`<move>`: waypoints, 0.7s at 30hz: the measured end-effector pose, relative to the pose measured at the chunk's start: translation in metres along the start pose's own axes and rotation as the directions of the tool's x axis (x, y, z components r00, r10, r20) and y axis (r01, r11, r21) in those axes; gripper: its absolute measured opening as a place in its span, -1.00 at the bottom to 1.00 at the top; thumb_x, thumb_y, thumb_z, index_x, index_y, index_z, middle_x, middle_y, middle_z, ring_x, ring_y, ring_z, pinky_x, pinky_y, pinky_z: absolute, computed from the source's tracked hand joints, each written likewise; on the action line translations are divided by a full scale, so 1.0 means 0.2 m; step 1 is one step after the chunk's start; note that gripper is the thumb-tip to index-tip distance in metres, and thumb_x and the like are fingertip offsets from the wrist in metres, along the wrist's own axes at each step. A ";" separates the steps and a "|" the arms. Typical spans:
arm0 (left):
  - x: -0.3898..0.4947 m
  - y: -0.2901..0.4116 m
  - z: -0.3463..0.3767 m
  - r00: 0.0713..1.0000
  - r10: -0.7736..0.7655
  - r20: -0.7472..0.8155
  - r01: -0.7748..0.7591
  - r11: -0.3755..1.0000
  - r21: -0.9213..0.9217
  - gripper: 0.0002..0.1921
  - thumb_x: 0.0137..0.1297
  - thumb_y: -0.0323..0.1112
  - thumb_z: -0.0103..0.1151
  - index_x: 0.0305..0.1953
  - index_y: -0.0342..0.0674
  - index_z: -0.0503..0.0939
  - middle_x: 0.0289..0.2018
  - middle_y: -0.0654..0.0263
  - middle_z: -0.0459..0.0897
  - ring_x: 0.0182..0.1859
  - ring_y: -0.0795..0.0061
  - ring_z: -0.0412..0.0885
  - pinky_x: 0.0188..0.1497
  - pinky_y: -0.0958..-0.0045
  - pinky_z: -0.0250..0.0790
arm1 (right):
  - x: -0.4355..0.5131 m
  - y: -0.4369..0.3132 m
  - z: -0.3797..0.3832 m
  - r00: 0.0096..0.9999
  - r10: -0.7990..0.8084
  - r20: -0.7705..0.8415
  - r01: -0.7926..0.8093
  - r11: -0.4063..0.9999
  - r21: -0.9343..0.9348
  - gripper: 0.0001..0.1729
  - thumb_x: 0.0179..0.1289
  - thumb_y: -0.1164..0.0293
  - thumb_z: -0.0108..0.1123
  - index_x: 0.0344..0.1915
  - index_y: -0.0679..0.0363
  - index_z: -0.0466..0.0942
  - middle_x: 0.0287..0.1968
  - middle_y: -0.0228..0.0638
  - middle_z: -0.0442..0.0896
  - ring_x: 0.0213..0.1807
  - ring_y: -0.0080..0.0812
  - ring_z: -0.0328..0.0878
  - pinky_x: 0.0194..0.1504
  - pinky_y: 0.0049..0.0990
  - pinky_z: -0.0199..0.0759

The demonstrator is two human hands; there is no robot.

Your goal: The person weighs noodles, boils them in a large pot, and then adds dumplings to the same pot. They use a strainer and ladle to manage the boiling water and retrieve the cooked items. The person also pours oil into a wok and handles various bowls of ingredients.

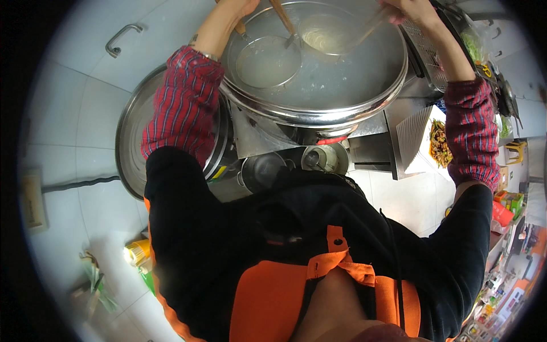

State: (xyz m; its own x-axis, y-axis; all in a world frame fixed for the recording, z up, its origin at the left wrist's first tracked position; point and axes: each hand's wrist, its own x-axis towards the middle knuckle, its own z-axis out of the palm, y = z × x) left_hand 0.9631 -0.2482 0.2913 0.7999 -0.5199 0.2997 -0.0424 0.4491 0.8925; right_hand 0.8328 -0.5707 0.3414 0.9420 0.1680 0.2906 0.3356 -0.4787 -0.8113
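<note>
My left hand (245,5) is cut off by the top edge, near two wooden handles; its grip is hidden. One wooden handle (282,16) slants down to its right, the other (240,28) passes behind my wrist. Below it, a round wire strainer (268,64) sits in the cloudy water of a large steel pot (316,117). At upper right, my right hand (399,9) is closed around the blurred handle (374,25) of a second strainer (337,52). Pale noodles (319,40) lie in that strainer, at the water's surface.
A large round metal lid or pan (132,141) stands left of the pot. Smaller pots (261,171) sit underneath. Right of my arm's reach, stacked white dishes (412,137) lie beside cooked food (439,145). A perforated metal tray (427,55) borders the pot's right side.
</note>
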 end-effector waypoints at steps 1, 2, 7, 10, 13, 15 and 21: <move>-0.02 0.02 0.01 1.000 -0.024 0.017 0.025 0.999 -0.043 -0.61 0.47 -0.24 0.03 -0.60 -0.15 0.41 -0.80 0.44 0.20 -0.73 0.55 0.14 -0.56 0.45 0.09 | 0.04 0.02 0.01 0.993 -0.096 -0.070 0.085 0.985 -0.150 -0.81 0.29 0.40 0.25 -0.33 0.33 0.58 -0.46 -0.27 0.65 -0.47 -0.41 0.62 -0.48 -0.48 0.48; -0.04 0.02 0.03 1.000 -0.001 -0.011 0.001 1.000 -0.007 -0.63 0.47 -0.23 0.03 -0.57 -0.17 0.44 -0.81 0.45 0.19 -0.74 0.56 0.13 -0.56 0.45 0.08 | 0.08 0.05 0.07 0.972 -0.199 -0.122 0.154 0.941 -0.301 -0.81 0.28 0.39 0.25 -0.32 0.33 0.58 -0.46 -0.28 0.64 -0.47 -0.40 0.62 -0.47 -0.47 0.47; -0.21 0.03 0.17 0.994 0.112 -0.011 -0.109 0.980 0.169 -0.69 0.46 -0.21 0.05 -0.44 -0.24 0.51 -0.81 0.50 0.17 -0.77 0.61 0.07 -0.55 0.47 0.10 | 0.05 0.06 0.08 0.965 -0.257 -0.052 0.250 0.962 -0.114 -0.78 0.25 0.37 0.30 -0.30 0.35 0.60 -0.44 -0.25 0.67 -0.46 -0.40 0.62 -0.47 -0.47 0.47; -0.28 0.03 0.25 0.979 0.151 -0.136 -0.131 0.980 0.148 -0.70 0.46 -0.22 0.06 -0.44 -0.24 0.50 -0.81 0.52 0.16 -0.76 0.64 0.07 -0.51 0.47 0.17 | 0.00 0.00 0.00 0.993 0.048 0.106 -0.049 0.999 0.012 -0.76 0.26 0.37 0.31 -0.24 0.37 0.62 -0.43 -0.25 0.68 -0.50 -0.43 0.62 -0.51 -0.49 0.47; -0.32 0.03 0.27 0.970 0.193 -0.144 -0.172 0.974 0.150 -0.72 0.45 -0.24 0.07 -0.43 -0.25 0.51 -0.81 0.52 0.16 -0.76 0.64 0.09 -0.48 0.45 0.22 | -0.01 -0.04 0.03 0.994 0.084 0.068 -0.070 0.980 -0.187 -0.76 0.27 0.38 0.32 -0.26 0.38 0.65 -0.45 -0.27 0.69 -0.54 -0.46 0.60 -0.53 -0.52 0.46; -0.33 0.02 0.28 0.966 0.222 -0.131 -0.200 0.966 0.162 -0.72 0.45 -0.26 0.06 -0.43 -0.25 0.50 -0.81 0.51 0.15 -0.76 0.63 0.09 -0.48 0.44 0.23 | 0.00 -0.04 0.09 0.990 -0.136 -0.032 0.126 0.969 -0.211 -0.76 0.29 0.37 0.31 -0.36 0.37 0.67 -0.52 -0.27 0.69 -0.56 -0.47 0.59 -0.53 -0.49 0.47; -0.35 0.00 0.32 0.964 0.233 -0.131 -0.201 0.955 0.216 -0.74 0.45 -0.32 0.05 -0.44 -0.27 0.49 -0.79 0.50 0.17 -0.75 0.61 0.11 -0.46 0.43 0.26 | 0.00 -0.05 0.09 0.985 0.040 0.170 -0.007 0.981 -0.194 -0.75 0.27 0.35 0.35 -0.34 0.37 0.66 -0.52 -0.29 0.67 -0.54 -0.41 0.59 -0.49 -0.45 0.52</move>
State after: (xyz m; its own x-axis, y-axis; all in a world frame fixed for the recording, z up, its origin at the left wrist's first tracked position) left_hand 0.8684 -0.2577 0.2919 0.8392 -0.3016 0.4525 -0.3311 0.3767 0.8651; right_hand 0.8301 -0.5500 0.3413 0.9415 0.2923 0.1674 0.3225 -0.6383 -0.6990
